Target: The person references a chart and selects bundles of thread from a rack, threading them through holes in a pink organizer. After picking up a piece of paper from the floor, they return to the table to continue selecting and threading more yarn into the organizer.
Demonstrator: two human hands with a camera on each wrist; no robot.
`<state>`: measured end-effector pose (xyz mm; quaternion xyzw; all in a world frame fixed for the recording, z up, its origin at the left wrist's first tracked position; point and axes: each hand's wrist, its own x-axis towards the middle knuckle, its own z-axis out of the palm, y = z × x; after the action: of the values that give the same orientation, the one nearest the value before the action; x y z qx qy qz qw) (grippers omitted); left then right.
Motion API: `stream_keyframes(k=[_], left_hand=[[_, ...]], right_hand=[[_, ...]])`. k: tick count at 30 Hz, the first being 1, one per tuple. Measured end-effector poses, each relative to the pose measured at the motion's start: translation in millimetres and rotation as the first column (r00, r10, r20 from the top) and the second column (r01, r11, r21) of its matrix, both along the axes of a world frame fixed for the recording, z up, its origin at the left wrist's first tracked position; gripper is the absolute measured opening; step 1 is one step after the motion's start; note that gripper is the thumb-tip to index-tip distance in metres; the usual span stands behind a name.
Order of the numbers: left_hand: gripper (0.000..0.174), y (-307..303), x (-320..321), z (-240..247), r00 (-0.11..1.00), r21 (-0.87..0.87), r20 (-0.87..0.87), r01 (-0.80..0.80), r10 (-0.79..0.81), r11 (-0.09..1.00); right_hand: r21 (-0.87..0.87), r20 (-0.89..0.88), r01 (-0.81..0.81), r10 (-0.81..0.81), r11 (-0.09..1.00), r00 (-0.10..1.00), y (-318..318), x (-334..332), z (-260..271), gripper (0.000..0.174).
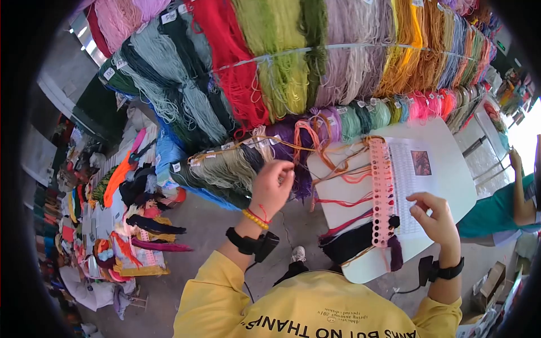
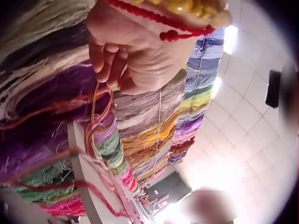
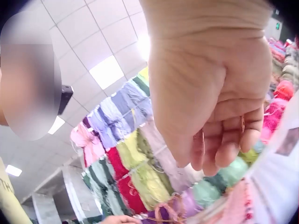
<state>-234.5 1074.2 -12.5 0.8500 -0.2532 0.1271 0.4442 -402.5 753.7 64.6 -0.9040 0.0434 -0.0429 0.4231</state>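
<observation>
My left hand [image 1: 271, 188] is raised in front of the hanging yarn, to the left of the white table [image 1: 456, 169]. In the left wrist view its fingertips pinch a thin brown yarn strand [image 2: 93, 105] that hangs down toward the table. A pink strip with rows of holes [image 1: 380, 194] lies on the table, with coral, red and dark yarn looped through it. Beside the strip is a printed sheet [image 1: 421, 163] with a small picture. My right hand [image 1: 434, 219] hovers over the sheet's right side, fingers loosely bent and nothing held.
Yarn hanks of many colours [image 1: 282, 56] hang in a wall ahead, with tagged bundles [image 1: 225, 169] below. A cluttered table [image 1: 141, 270] with yarn stands at left. Another person in a green top [image 1: 490, 211] is at the right.
</observation>
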Motion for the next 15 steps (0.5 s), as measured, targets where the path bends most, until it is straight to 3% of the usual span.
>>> stream_keyframes(k=[2, 5, 8, 9, 12, 15], left_hand=[[0.015, 18.9, 18.2, 9.1, 0.981, 0.041, 0.192, -0.041, 0.032, 0.998], [0.02, 36.2, 33.0, 19.9, 0.992, -0.074, 0.11, -0.052, 0.06, 0.996], [0.022, 44.9, 32.3, 23.9, 0.996, -0.026, 0.083, -0.035, 0.037, 0.999], [0.026, 48.6, 37.4, 16.3, 0.973, 0.039, 0.22, -0.083, 0.072, 0.996], [0.031, 53.9, 52.3, 26.8, 0.905, 0.144, 0.406, -0.201, 0.127, 0.969], [0.034, 56.7, 64.7, 28.8, 0.931, 0.323, 0.353, -0.211, 0.089, 0.923]], right_hand=[[0.044, 0.115, -0.084, 0.078, 0.996, 0.99, 41.1, 21.8, 20.2, 0.019], [-0.004, 0.156, -0.199, 0.198, 0.98, 0.968, 110.1, 59.9, 33.0, 0.017], [-0.087, 0.258, -0.235, 0.25, 0.968, 0.933, 163.0, 106.5, 10.9, 0.019], [-0.112, 0.238, -0.222, 0.243, 0.969, 0.94, 173.9, 123.5, -2.3, 0.02], [-0.25, 0.265, -0.078, 0.146, 0.965, 0.953, 199.7, 163.2, -31.8, 0.021], [-0.385, 0.292, 0.06, 0.059, 0.921, 0.955, 210.9, 188.4, -50.0, 0.018]])
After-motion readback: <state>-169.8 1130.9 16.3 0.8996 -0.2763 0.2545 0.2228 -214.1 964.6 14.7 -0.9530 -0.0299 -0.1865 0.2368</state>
